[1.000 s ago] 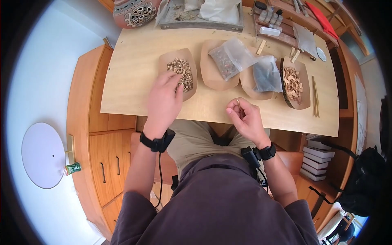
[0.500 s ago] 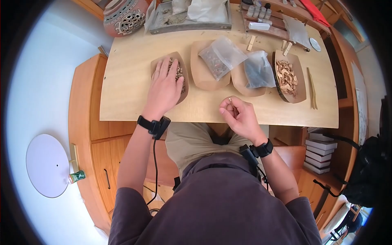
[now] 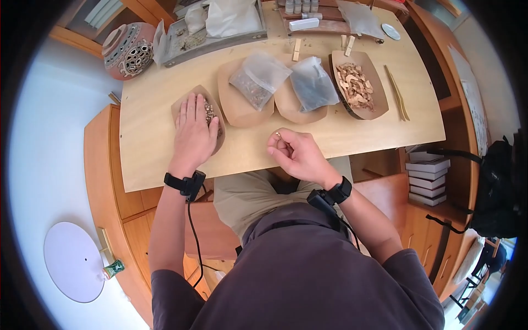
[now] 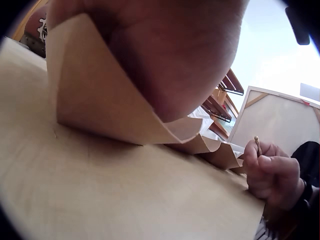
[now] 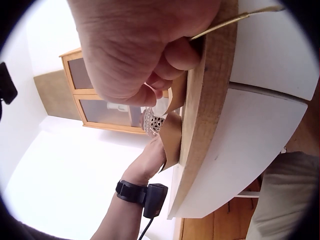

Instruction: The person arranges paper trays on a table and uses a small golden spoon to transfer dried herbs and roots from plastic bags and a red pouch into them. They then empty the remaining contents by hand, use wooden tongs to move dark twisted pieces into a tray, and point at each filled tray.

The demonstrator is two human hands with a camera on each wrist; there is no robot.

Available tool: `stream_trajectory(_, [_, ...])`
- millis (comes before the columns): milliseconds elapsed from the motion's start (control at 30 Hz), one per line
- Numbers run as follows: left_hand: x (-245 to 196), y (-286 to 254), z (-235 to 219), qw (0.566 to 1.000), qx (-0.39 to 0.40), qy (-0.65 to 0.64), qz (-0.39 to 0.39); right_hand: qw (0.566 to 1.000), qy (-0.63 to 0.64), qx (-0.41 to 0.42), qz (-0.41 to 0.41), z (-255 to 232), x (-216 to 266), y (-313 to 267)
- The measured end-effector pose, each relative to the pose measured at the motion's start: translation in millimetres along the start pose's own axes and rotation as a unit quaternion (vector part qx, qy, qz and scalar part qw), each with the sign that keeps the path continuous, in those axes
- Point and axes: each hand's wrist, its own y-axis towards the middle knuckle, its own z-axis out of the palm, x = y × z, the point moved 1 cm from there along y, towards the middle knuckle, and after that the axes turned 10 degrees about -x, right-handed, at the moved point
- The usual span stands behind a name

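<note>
My left hand (image 3: 193, 132) lies with its fingers extended over the chopped dried bits (image 3: 210, 114) in the leftmost brown paper tray (image 3: 177, 105), hiding much of them. In the left wrist view, the palm overlaps the raised tray wall (image 4: 95, 95). By the table's front edge, my right hand (image 3: 300, 154) is curled with the thumb against the fingers. It grips a thin brass-coloured rod (image 5: 230, 22) with a flattened tip, seen best in the right wrist view. The rod's other end (image 4: 258, 145) pokes up past the thumb in the left wrist view.
Two trays bear plastic bags, one speckled (image 3: 258, 82), one dark (image 3: 313, 85). Another tray holds dried slices (image 3: 355, 85), with brass tweezers (image 3: 397, 93) beside it. Clothespins (image 3: 296, 49) lie behind. At the back stand a pierced pot (image 3: 129, 52), a grey tray (image 3: 220, 44) and small bottles (image 3: 297, 6).
The left hand has gone from bent fingers at the tray's side to lying stretched over the dried bits. The right hand keeps its grip on the rod. The head view has swung right.
</note>
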Motion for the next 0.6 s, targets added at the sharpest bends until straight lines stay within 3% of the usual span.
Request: stream_trajectory(600, [-6, -4, -10, 0.999, 0.025, 0.017, 0.017, 1.0, 0.0, 0.003, -0.006, 1, -4, -1])
